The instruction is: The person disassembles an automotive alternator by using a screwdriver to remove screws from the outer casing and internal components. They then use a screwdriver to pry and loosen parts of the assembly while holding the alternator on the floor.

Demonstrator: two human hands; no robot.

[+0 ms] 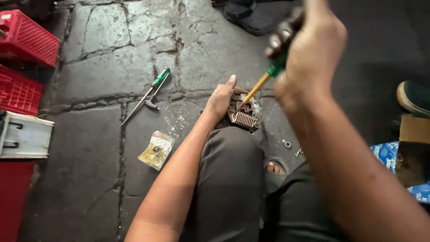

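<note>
On the cracked grey stone floor [103, 85], just past the person's bent knee, sits a round, rusty-brown metal machine part [244, 111] w/ a ribbed, comb-like fin block on its near side and dark hollows in the middle. Looks grimy; finer detail too small to tell.

Left hand [220, 99] lies against the part's left edge, fingers curled round it, thumb up — steadying it. Right hand [311, 47] is raised high, closed tight round the green handle of a screwdriver w/ a yellowish shaft [262, 83]; shaft slants down-left, tip meeting the part's top. Hand is motion-blurred.

Room & edges: left of the part the floor is open up to a second green-handled screwdriver [150, 92] lying crossed w/ a small metal tool, well apart from the hands. Nearer the knee, a small clear plastic bag w/ yellow contents [156, 149]. Far left edge: red plastic crates [24, 54] and a white metal box [22, 135]. Right of the part, a small nut or washer [287, 144] on the floor, near; beyond, a blue patterned box [387, 157] and brown cardboard. Dark shoe [251, 18] at top, another at right edge — tight on that side.
</note>
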